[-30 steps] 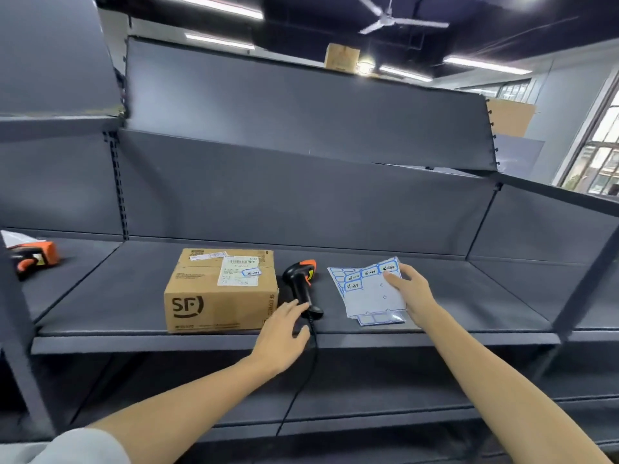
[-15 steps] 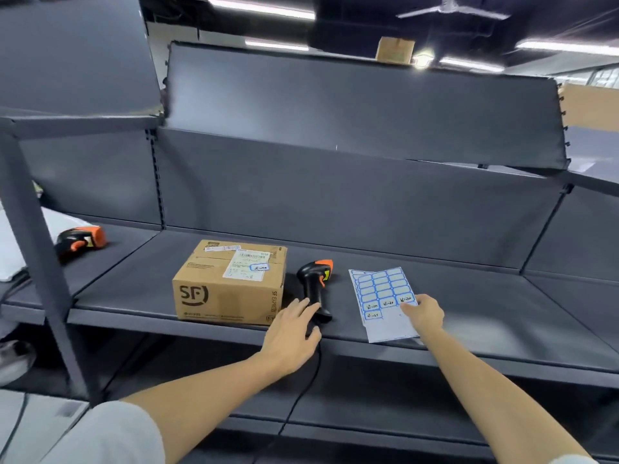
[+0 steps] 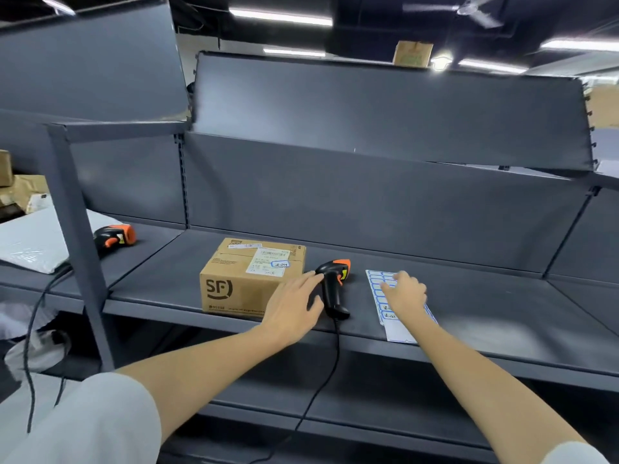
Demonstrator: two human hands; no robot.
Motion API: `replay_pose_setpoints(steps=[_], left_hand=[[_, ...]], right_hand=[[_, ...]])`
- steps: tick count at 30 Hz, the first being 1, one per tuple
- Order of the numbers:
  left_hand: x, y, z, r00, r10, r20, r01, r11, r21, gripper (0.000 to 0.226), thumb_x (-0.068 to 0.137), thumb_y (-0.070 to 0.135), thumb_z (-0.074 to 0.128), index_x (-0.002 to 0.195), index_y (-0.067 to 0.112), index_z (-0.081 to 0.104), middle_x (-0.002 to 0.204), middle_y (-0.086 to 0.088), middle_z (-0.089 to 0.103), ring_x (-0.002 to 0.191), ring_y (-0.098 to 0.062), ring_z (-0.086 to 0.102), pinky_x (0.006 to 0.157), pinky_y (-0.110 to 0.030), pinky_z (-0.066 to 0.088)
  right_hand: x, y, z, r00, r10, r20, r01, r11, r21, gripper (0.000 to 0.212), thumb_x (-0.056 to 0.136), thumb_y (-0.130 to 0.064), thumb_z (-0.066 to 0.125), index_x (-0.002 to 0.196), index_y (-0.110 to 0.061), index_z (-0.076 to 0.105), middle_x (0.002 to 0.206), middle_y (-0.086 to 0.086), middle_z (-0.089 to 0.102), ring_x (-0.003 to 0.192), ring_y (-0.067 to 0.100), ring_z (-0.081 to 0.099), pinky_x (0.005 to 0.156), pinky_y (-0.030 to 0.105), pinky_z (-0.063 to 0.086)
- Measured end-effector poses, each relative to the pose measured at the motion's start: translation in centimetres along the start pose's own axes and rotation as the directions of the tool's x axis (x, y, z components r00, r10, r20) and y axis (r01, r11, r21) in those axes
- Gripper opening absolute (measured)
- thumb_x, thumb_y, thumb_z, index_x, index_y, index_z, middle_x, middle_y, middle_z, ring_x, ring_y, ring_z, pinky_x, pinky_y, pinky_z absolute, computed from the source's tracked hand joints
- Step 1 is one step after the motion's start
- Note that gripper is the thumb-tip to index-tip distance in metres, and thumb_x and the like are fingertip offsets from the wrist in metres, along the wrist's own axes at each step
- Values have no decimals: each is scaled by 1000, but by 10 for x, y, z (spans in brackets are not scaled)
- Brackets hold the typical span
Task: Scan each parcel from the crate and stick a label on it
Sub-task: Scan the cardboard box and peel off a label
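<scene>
Shelf (image 3: 469,333) front edge: parcel (image 3: 249,277), scanner (image 3: 333,289), label sheet (image 3: 403,324) under right hand (image 3: 405,293).

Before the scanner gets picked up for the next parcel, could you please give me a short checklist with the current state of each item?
1. SF cardboard box sits flat on the shelf: ok.
2. Blue-edged sticker is on the box's shipping label: ok.
3. Barcode scanner lies within reach beside the box: ok.
4. Left hand grips the scanner: not ok; fingers are straight, just touching the handle.
5. Label sheet is held steady: ok; right hand rests on it.
6. Next parcel is ready: cannot tell; no crate in view.
</scene>
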State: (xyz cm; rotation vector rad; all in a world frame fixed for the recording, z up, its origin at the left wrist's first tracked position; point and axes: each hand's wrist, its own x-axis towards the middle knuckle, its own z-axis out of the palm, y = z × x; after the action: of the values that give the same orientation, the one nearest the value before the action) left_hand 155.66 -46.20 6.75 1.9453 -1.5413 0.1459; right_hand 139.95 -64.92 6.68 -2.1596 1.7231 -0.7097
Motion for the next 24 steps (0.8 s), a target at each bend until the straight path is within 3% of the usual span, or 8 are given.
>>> replay_pose_setpoints(steps=[6, 11, 13, 16, 20, 24], left_hand=[[15, -20, -41, 995, 37, -90, -37, 999, 7, 47, 96, 27, 43, 142, 24, 41, 148, 7, 39, 137, -11, 30, 113, -27, 17], [25, -76, -76, 987, -96, -132, 100, 995, 23, 50, 95, 30, 44, 144, 23, 38, 152, 3, 34, 141, -15, 25, 115, -32, 15], [28, -99, -87, 976, -162, -146, 169, 985, 32, 51, 95, 31, 44, 145, 21, 37, 152, 1, 34, 142, -16, 24, 117, -35, 15], [30, -127, -96, 949, -284, -139, 281, 959, -38, 52, 95, 31, 43, 146, 20, 36, 153, 0, 33, 142, -18, 24, 117, -37, 19], [31, -149, -95, 901, -429, -58, 408, 887, -215, 55, 97, 41, 42, 147, 22, 33, 152, 1, 34, 139, -20, 32, 113, -41, 29], [37, -159, -87, 858, -509, 73, 497, 784, -372, 59, 96, 41, 46, 148, 24, 26, 151, -3, 33, 134, -26, 37, 104, -42, 36]], right_hand=[[-23, -86, 10, 984, -171, 53, 162, 977, 136, 41, 93, -36, 53, 126, -13, 54, 123, 12, 59, 122, 34, 46, 100, 39, 39], [-39, -131, 24, 958, -247, 144, 206, 945, 253, 47, 94, -39, 54, 132, -12, 49, 130, 10, 56, 123, 27, 48, 103, 35, 38], [-44, -144, 30, 953, -233, 193, 162, 931, 327, 51, 95, -41, 53, 136, -12, 46, 134, 8, 53, 122, 21, 47, 96, 29, 37], [-52, -161, 41, 945, -181, 273, 52, 906, 421, 53, 95, -44, 49, 138, -14, 43, 135, 5, 53, 105, 13, 48, 82, 23, 35], [-55, -176, 59, 941, -118, 318, -53, 874, 483, 58, 95, -43, 49, 143, -13, 34, 139, 5, 50, 112, 17, 47, 86, 27, 36], [-52, -179, 67, 941, 18, 338, -201, 833, 515, 79, 94, -46, 52, 152, -9, 13, 151, 11, 34, 135, 28, 37, 98, 31, 34]])
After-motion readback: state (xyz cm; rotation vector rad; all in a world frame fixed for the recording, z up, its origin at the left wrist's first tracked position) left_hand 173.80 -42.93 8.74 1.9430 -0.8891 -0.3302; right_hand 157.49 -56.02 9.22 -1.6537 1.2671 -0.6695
